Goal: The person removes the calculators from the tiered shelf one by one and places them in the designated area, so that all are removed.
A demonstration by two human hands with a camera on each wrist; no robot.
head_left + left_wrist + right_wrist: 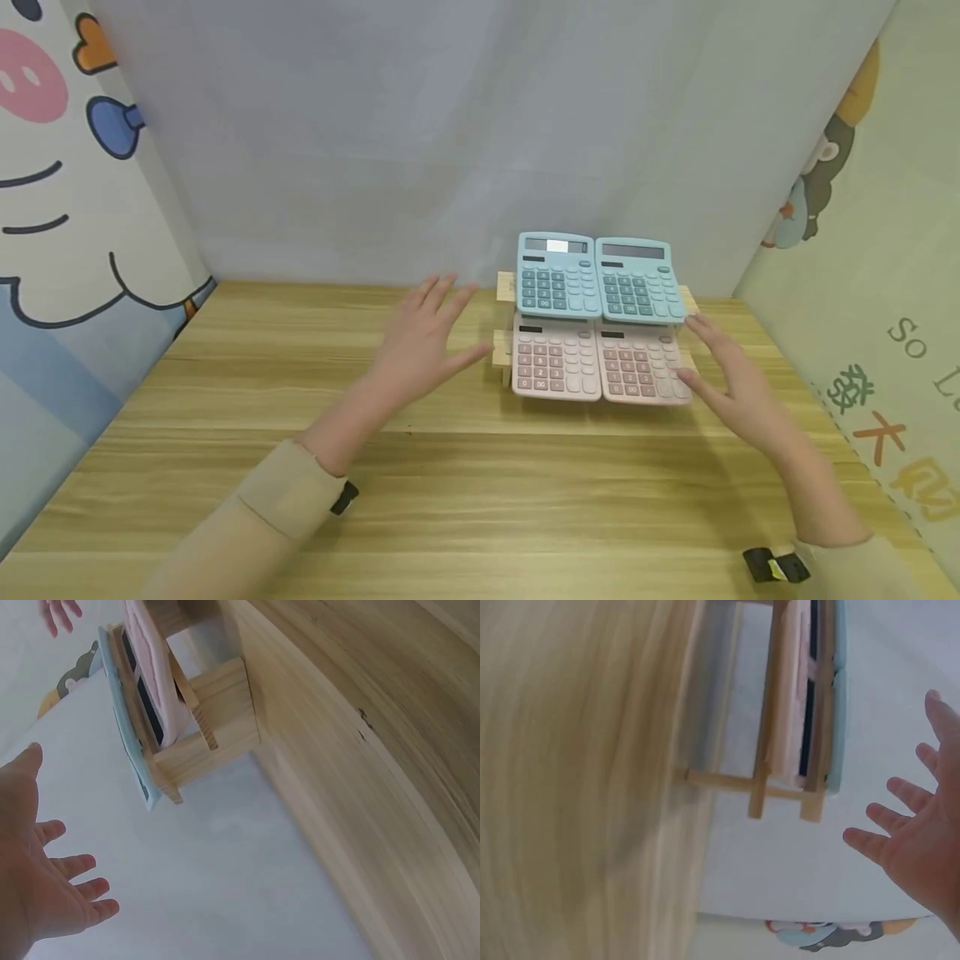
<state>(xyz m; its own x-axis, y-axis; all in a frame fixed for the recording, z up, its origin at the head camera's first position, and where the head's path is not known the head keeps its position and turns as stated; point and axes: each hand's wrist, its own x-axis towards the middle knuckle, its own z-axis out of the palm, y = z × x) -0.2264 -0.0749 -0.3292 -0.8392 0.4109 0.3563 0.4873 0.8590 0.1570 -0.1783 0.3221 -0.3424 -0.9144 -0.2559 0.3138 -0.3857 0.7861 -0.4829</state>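
Note:
Two blue calculators lie side by side on the upper tier of a wooden rack. On the lower tier, in front of them, are two pink calculators, their top edges partly covered by the blue ones. My left hand hovers left of the rack with its fingers spread, holding nothing. To the right, my right hand is also spread and empty, its fingertips close beside the right-hand calculators. The right wrist view shows that hand apart from the rack.
The rack stands on a wood-grain table near its back edge. Behind it hangs a pale grey backdrop. Cartoon-printed panels flank the table on the left and right.

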